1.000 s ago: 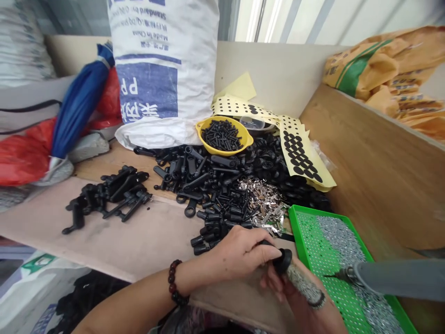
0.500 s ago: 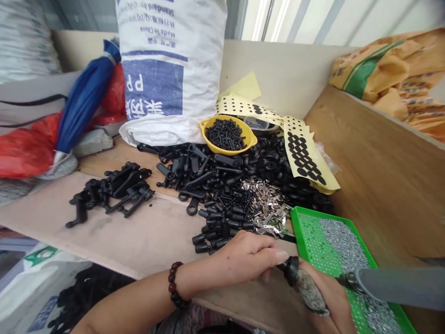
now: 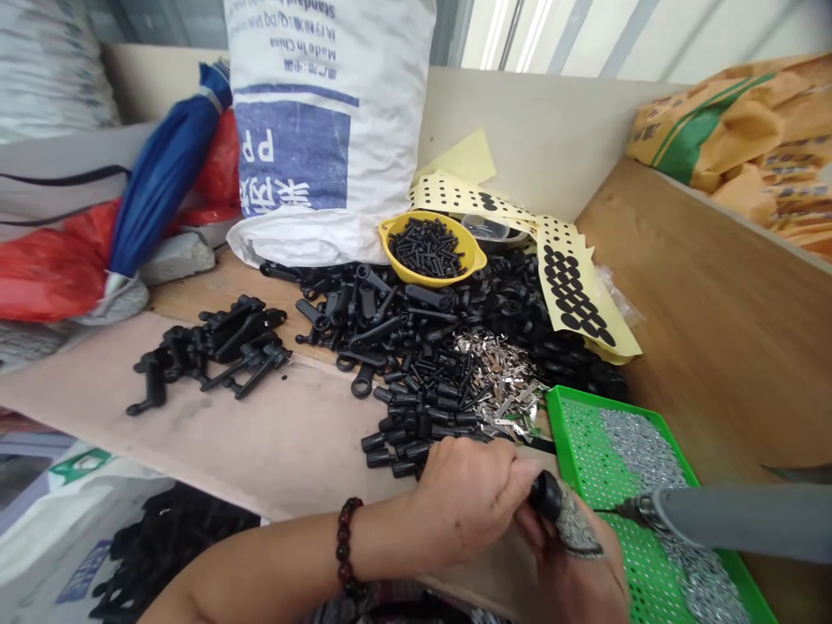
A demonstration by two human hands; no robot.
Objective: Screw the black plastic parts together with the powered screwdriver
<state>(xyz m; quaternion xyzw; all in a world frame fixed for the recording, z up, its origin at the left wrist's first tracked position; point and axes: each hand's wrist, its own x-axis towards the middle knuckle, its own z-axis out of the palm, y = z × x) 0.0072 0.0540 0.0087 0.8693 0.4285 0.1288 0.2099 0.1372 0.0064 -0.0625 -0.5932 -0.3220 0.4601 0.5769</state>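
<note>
My left hand (image 3: 464,498), a bead bracelet (image 3: 346,542) on its wrist, is closed with the thumb against a black plastic part (image 3: 546,494). My right hand (image 3: 578,581) wears a grey knitted finger cot (image 3: 575,524) on the thumb and grips the same part from the other side. Only the part's round end shows; fingers hide the rest. Just right of my hands, an electric screwdriver (image 3: 728,518) points its bit leftward over a green perforated tray (image 3: 585,464) of small screws (image 3: 640,446).
Loose black handles (image 3: 364,321), black knobs (image 3: 396,433) and metal clips (image 3: 507,386) lie beyond my hands. A separate group of black cranks (image 3: 214,342) sits at left. Behind stand a yellow bowl (image 3: 477,260) of black screws and a white sack (image 3: 383,130). A wooden panel (image 3: 702,329) bounds the right.
My right hand has moved left, closer to my left hand, and the black part has turned its round end toward me. The screwdriver's bit is now uncovered. The view has shifted slightly.
</note>
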